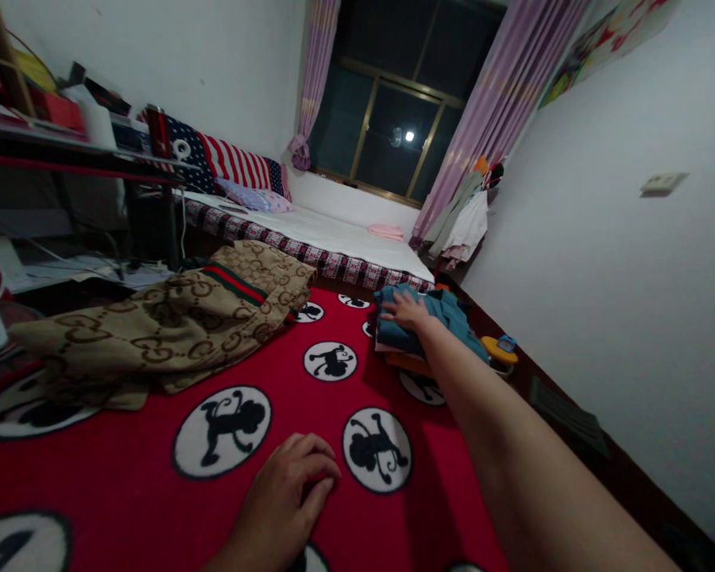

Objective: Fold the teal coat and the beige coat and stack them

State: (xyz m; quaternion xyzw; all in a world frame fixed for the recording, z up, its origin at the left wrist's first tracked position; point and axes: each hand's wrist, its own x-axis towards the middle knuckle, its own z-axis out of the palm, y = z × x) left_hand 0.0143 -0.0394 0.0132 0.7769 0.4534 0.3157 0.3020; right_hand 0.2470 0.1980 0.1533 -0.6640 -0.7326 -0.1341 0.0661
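Note:
My right hand [406,310] reaches far forward and lies flat, fingers spread, on top of a blue folded garment [446,314] that tops a small stack of folded clothes [402,349] at the far edge of the red blanket [155,492]. My left hand [291,492] rests near me on the blanket, fingers curled loosely downward with nothing visible in them, beside a white circle with a black monkey print [376,449].
A tan patterned blanket [172,322] lies crumpled at the left. Beyond are a bed with a white sheet [334,234], pillows [238,171], a cluttered desk [65,143], hanging clothes [461,222] by the dark window, and a yellow toy [500,349] on the floor.

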